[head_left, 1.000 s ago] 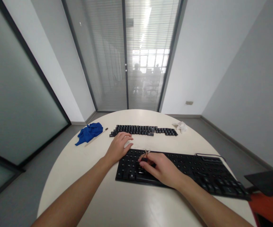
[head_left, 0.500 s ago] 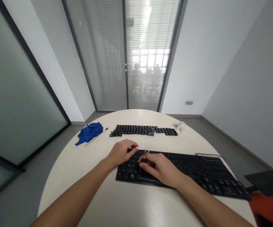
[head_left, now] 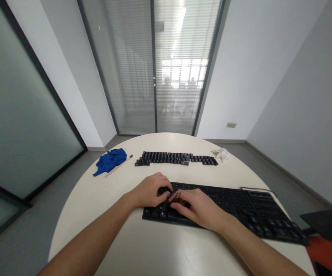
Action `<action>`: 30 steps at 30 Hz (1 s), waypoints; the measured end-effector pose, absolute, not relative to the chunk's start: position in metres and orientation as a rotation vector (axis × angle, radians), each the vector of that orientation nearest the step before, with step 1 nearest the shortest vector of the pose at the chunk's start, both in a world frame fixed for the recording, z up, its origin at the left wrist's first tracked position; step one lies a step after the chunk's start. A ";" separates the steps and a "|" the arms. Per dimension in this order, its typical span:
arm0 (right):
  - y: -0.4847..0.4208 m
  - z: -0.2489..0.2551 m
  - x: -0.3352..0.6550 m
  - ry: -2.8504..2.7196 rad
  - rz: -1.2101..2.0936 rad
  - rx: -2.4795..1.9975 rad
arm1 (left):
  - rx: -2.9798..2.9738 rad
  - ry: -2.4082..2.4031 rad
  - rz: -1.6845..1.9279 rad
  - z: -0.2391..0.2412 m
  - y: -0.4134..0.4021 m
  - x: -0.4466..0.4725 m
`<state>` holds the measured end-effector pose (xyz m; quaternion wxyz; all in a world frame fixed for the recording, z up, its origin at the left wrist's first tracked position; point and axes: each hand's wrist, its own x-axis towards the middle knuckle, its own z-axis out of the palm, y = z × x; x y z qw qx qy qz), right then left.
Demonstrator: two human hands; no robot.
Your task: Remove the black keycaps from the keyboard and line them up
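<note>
A black keyboard (head_left: 220, 199) lies across the near side of the table, many of its key places bare, with caps still on at its right end and lower left. My left hand (head_left: 152, 190) rests over its left part, fingers curled and thumb tip close to the index finger; what lies between them is too dark to make out. Beside it, almost touching, my right hand (head_left: 197, 207) is closed in a pinch on a small, thin brownish tool (head_left: 177, 194), its kind unclear. Farther back, loose black keycaps (head_left: 166, 157) lie in rows.
A blue cloth (head_left: 111, 160) lies at the table's left, with a thin-handled brush (head_left: 119, 166) alongside. Crumpled white tissue (head_left: 222, 154) sits at the right. The keyboard's cable (head_left: 258, 188) runs behind its right end. An orange and black chair (head_left: 327, 245) stands beyond the table's right edge.
My left hand has shifted right and curled inward, its fingertips now close to my right fingers. A dark keycap seen in my right fingers before is no longer plainly visible there.
</note>
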<state>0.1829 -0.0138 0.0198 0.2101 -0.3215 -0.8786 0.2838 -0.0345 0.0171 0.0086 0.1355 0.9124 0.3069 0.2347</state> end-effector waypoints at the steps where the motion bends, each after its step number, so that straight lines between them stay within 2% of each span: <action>1: -0.015 0.020 0.182 -2.441 0.766 -0.902 | 2.639 0.889 0.685 0.009 0.017 -0.034; 7: -0.013 0.018 0.181 -2.297 0.861 -1.068 | 2.623 0.867 0.681 0.013 0.014 -0.035; 20: -0.007 0.003 0.176 -1.992 1.178 -1.014 | 2.494 0.796 0.566 0.016 0.012 -0.042; 30: 0.001 -0.001 0.181 -1.744 1.057 -1.004 | 2.364 0.882 0.786 0.005 0.012 -0.028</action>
